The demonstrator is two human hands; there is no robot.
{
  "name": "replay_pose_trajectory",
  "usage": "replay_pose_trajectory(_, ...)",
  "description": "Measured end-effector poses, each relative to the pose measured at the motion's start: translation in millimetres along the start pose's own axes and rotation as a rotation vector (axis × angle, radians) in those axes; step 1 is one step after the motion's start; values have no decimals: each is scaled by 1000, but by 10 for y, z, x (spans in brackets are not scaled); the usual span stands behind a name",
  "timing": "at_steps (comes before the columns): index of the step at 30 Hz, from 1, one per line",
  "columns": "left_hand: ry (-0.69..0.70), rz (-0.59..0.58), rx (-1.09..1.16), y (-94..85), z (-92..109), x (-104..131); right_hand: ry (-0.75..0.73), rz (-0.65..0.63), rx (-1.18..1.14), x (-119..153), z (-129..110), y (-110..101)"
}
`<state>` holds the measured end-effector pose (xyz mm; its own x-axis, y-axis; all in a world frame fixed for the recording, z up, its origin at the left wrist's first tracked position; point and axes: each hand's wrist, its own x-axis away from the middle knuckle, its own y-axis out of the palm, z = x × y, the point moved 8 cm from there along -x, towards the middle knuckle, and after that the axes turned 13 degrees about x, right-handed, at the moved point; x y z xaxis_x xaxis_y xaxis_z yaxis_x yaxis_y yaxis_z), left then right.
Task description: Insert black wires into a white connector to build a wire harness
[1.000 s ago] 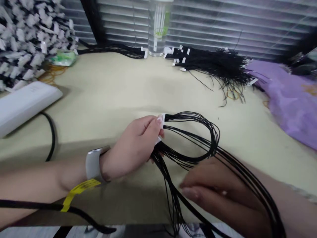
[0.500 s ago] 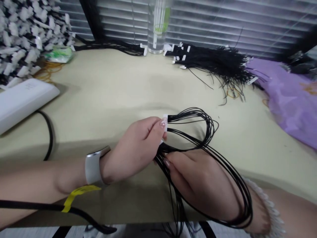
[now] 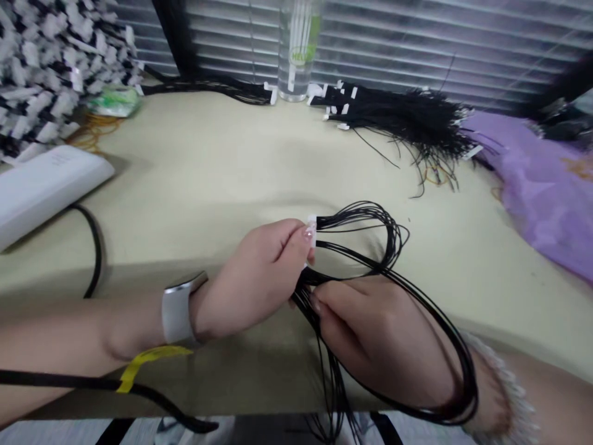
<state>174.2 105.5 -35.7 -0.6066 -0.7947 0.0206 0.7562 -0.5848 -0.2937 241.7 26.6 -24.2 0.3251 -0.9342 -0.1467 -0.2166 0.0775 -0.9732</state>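
Thin black cables are looped in a bundle above the table's front part. My left hand, with a watch at its wrist, is closed on the bundle by a white connector, thumb on top. Just right of it and lower, my right hand pinches the same cables where the strands cross. One large loop passes around the back of my right hand to the wrist. Loose cable ends hang past the table's front edge. Both hands' lower fingers are mostly hidden.
Black cables with white connectors are heaped at back left, above a white box. A bottle stands at the back between cable bundles. A purple bag lies right. A thick black cable with a yellow tag crosses front left.
Both hands have barely moved; my right hand and the loop around it are slightly further right. The grip on the cables looks the same.
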Motion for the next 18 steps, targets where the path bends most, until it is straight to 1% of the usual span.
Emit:
replay_pose_trajectory(3,-10,-7,4,7,-7,6,60,-148,-157,-7,55,53)
replay_pose_trajectory(5,-8,-3,2,4,-10,8,75,-199,-222,-11,67,73)
replay_pose_trajectory(10,13,10,9,-3,-7,3,98,-199,-265,-8,85,108)
replay_pose_trajectory(16,17,11,29,-4,-1,5,80,-149,-264,-2,84,101)
replay_pose_trajectory(18,16,7,33,-1,0,10,75,-169,-263,-2,83,115)
